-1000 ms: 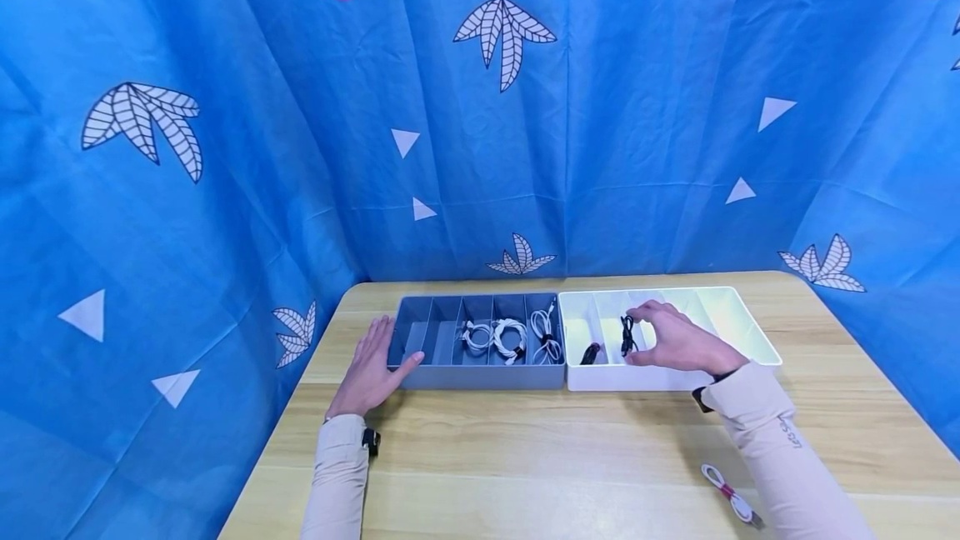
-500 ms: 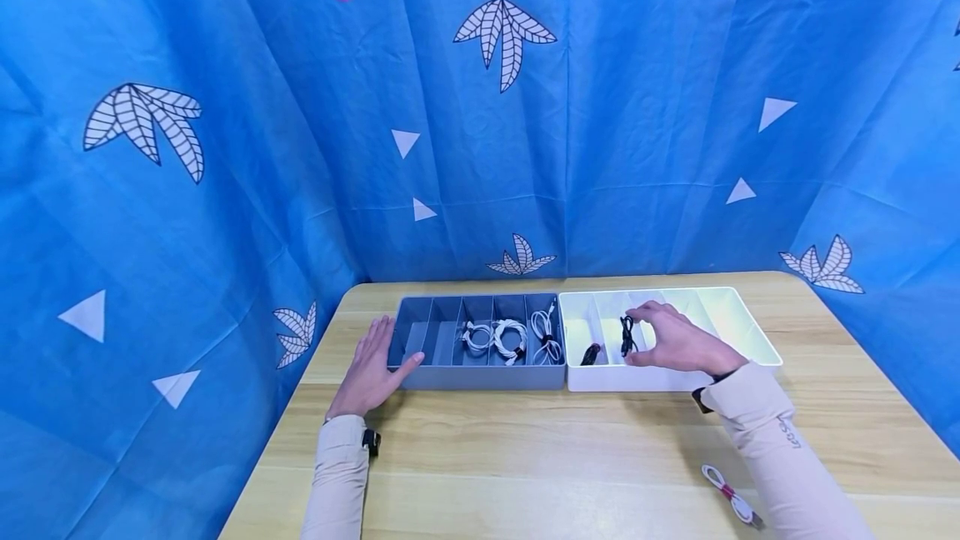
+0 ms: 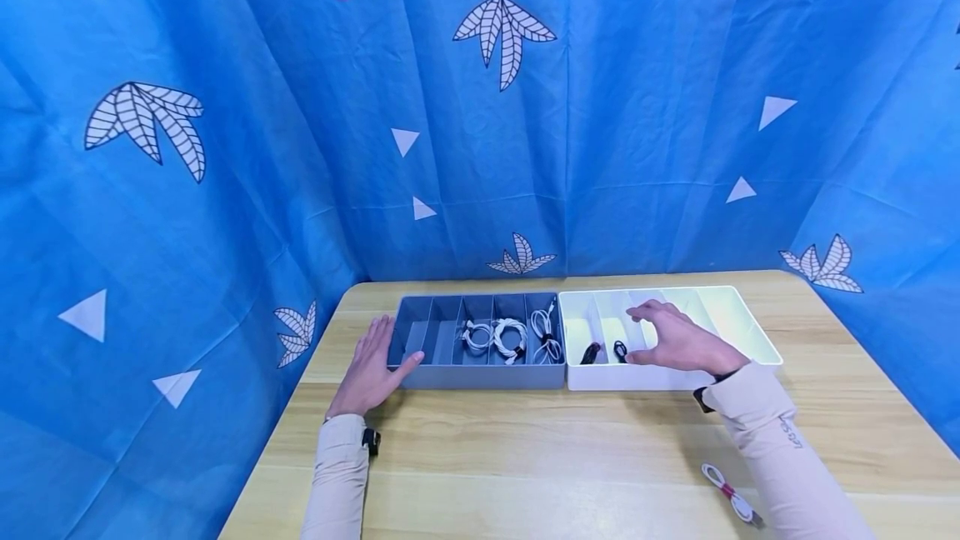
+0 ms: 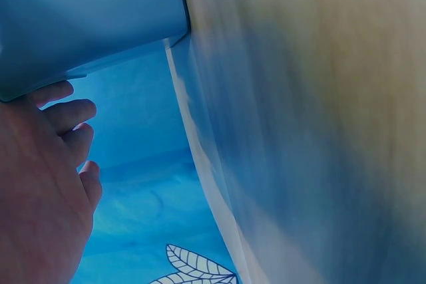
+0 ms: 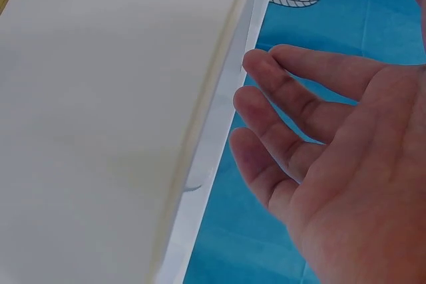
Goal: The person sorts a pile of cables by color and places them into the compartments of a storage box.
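Observation:
My right hand (image 3: 678, 340) hovers over the white divided box (image 3: 675, 380), thumb and fingers spread apart with nothing between them. A coiled black cable (image 3: 620, 351) lies in the box's second compartment from the left, beside the thumb. Another dark bundled cable (image 3: 591, 353) sits in the leftmost compartment. My left hand (image 3: 369, 369) rests at the left end of the grey divided box (image 3: 480, 378), its fingers extended along the side and the thumb over the front rim. In the right wrist view, the fingers (image 5: 256, 154) are loosely bent above the white box.
Three compartments of the grey box hold white cables: one coil (image 3: 476, 337), a second coil (image 3: 510, 340) and a longer bundle (image 3: 547, 336). A white cable with a red tie (image 3: 727, 492) lies on the wooden table (image 3: 540, 457) near my right forearm. A blue curtain (image 3: 480, 148) hangs behind.
The black cable, which hung upright between my right thumb and fingers, has been let go and dropped into the white box's second compartment. My left hand stays put.

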A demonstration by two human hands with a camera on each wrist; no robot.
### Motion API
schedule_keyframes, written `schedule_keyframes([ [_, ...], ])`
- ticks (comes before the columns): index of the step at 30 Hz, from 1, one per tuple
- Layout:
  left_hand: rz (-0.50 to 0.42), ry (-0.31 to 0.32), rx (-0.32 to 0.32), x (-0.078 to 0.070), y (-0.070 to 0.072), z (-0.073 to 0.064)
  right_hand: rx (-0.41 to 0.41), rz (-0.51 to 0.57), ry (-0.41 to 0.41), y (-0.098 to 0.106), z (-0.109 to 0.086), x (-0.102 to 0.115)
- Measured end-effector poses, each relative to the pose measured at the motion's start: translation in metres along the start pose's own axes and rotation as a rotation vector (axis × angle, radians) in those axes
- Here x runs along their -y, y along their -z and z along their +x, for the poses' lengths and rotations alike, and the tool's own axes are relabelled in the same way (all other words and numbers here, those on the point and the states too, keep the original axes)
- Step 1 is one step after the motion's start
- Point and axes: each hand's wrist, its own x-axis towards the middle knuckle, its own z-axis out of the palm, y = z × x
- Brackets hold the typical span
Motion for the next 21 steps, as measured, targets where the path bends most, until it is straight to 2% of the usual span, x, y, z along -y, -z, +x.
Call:
schedule_keyframes([
  [11, 0.026, -0.002, -0.014, 0.000, -0.001, 0.003, -0.031, 0.004, 0.025, 0.006, -0.008, -0.001],
  [21, 0.020, -0.005, -0.012, 0.001, -0.002, 0.001, -0.042, 0.023, 0.025, 0.009, -0.025, -0.001],
])
